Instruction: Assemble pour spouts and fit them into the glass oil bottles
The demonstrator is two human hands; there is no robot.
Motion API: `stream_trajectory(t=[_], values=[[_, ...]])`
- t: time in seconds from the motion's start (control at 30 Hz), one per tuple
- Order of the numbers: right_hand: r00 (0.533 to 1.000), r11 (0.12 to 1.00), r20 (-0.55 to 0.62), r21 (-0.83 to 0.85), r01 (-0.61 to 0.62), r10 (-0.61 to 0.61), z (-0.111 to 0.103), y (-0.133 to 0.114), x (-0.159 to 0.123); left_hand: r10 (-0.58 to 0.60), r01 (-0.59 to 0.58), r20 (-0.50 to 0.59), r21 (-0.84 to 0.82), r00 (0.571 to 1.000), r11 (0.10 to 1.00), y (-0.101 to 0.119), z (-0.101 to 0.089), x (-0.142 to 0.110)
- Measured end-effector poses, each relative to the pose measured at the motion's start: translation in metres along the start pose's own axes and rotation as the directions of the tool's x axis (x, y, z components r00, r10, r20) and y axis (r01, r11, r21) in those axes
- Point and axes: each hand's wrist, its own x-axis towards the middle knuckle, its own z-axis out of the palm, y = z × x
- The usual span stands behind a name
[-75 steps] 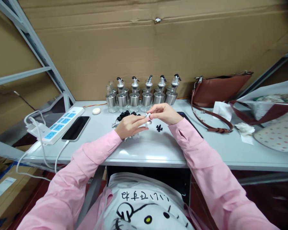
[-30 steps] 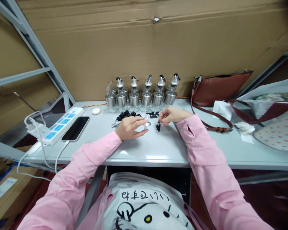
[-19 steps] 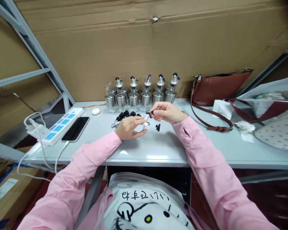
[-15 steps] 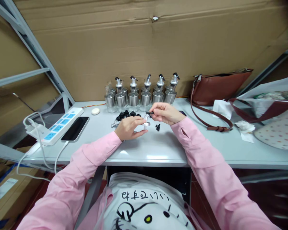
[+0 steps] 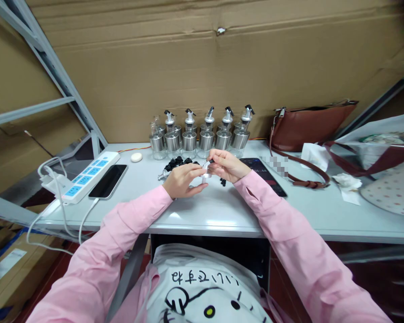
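Note:
My left hand (image 5: pixel 185 180) is closed around a silver pourer spout (image 5: pixel 206 176), thumb below and fingers above. On the spout's tip my right hand (image 5: pixel 227 165) pinches a small black flip cap (image 5: pixel 211 161), partly hidden by the fingers. Several black stoppers (image 5: pixel 180 163) lie in a pile behind my left hand, with another silver spout (image 5: pixel 162 175) beside them. A few small black caps (image 5: pixel 223 182) rest under my right hand. Glass bottles with steel sleeves (image 5: pixel 189 140) stand in rows at the back, several fitted with spouts.
At left lie a white power strip (image 5: pixel 92 177), a phone (image 5: pixel 108 181) on a cable and a round white case (image 5: pixel 136 157). A dark tablet or phone (image 5: pixel 272 184) is right of my right hand. A brown handbag (image 5: pixel 309 125) and a dotted bag (image 5: pixel 387 188) are at far right.
My right hand has moved left and down, bringing the black cap onto the spout. More of the dark device at right shows. The view has shifted slightly.

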Motion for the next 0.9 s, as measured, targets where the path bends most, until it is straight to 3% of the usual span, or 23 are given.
stream_trajectory(t=[0.47,0.77,0.9], values=[[0.99,0.994,-0.113,0.059,0.088,-0.081,0.011,0.009,0.005,-0.015,0.014,-0.002,-0.019,1.0,1.0,-0.001,-0.001,0.0],[0.988,0.992,-0.139,0.116,-0.055,0.071,0.013,0.009,0.001,-0.011,0.011,-0.006,-0.001,1.0,1.0,-0.001,-0.003,0.002],[0.983,0.975,-0.094,0.176,-0.138,0.156,0.011,0.009,0.001,-0.01,0.01,-0.018,0.018,1.0,1.0,-0.001,-0.003,0.002]])
